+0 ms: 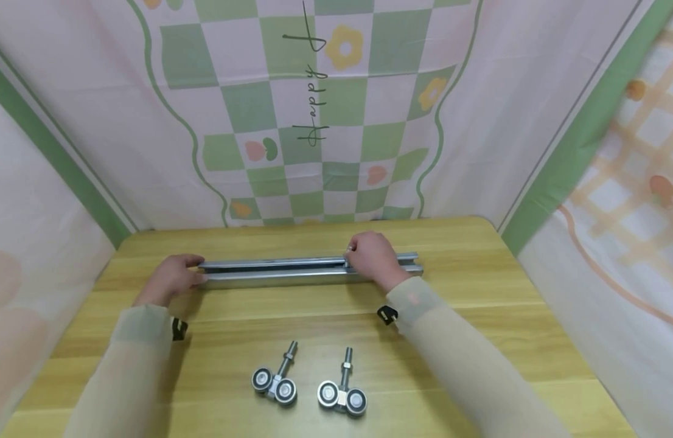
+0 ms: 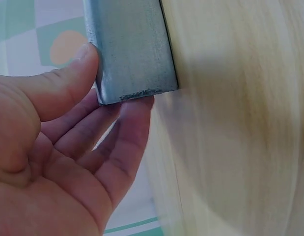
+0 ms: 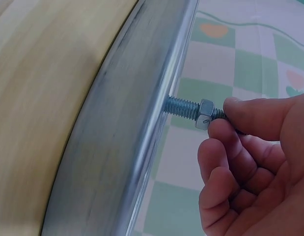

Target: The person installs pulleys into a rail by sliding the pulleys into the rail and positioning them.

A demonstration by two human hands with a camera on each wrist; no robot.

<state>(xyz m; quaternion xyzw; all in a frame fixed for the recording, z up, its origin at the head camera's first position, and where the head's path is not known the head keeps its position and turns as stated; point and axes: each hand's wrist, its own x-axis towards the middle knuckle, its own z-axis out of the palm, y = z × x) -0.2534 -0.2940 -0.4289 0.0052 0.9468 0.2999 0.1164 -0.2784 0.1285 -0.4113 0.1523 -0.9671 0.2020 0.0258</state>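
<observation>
Long slotted metal rail [image 1: 282, 274], threaded bolt [image 3: 183, 107] upright in it

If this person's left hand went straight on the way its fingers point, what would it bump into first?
Most likely the metal rail: the left hand has its thumb and fingers at the rail's end, apparently touching it.

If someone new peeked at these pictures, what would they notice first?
Probably the long metal rail across the wooden table, its left end held by the left hand while the right hand pinches a bolt sticking up from it. Next, perhaps two wheeled rollers lying nearer the person, and the green-checked cloth behind the table.
</observation>
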